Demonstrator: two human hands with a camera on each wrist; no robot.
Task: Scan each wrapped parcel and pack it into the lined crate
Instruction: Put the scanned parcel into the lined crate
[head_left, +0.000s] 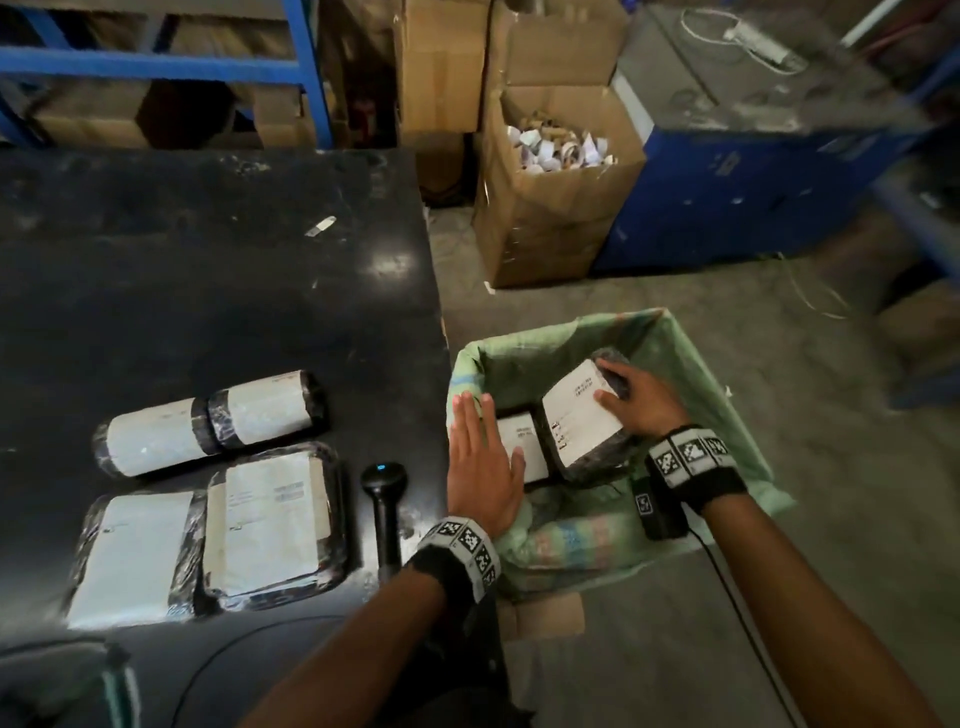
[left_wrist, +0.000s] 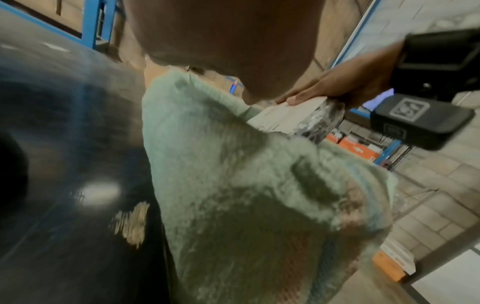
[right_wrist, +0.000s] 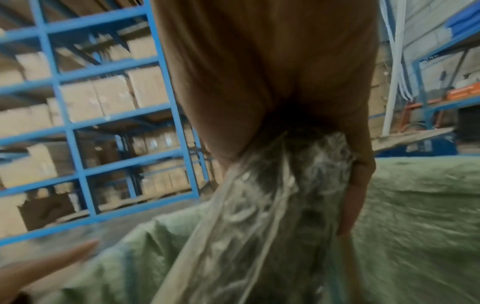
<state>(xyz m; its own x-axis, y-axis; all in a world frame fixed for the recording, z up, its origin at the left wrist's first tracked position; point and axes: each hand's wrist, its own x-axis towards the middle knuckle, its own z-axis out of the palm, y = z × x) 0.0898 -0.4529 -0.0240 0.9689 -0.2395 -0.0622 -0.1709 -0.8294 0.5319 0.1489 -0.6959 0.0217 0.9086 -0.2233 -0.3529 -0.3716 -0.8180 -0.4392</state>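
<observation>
The crate, lined with a green woven sack (head_left: 691, 374), stands on the floor right of the black table (head_left: 208, 291). My right hand (head_left: 636, 402) grips a wrapped parcel (head_left: 579, 415) with a white label, held tilted inside the crate; its clear wrap (right_wrist: 272, 205) shows below my palm. A second labelled parcel (head_left: 522, 447) lies in the crate beside it. My left hand (head_left: 483, 452) lies flat, fingers straight, over the crate's left rim and liner (left_wrist: 233, 164). On the table are two roll-shaped parcels (head_left: 208, 423), two flat parcels (head_left: 272, 519) (head_left: 135, 556) and the black scanner (head_left: 384, 509).
An open cardboard box of paper scraps (head_left: 561, 171) and a blue cabinet (head_left: 753, 182) stand beyond the crate. Blue shelving with cartons (right_wrist: 78, 102) rises behind the table. A thin cable (head_left: 737, 613) trails from my right wrist over the concrete floor.
</observation>
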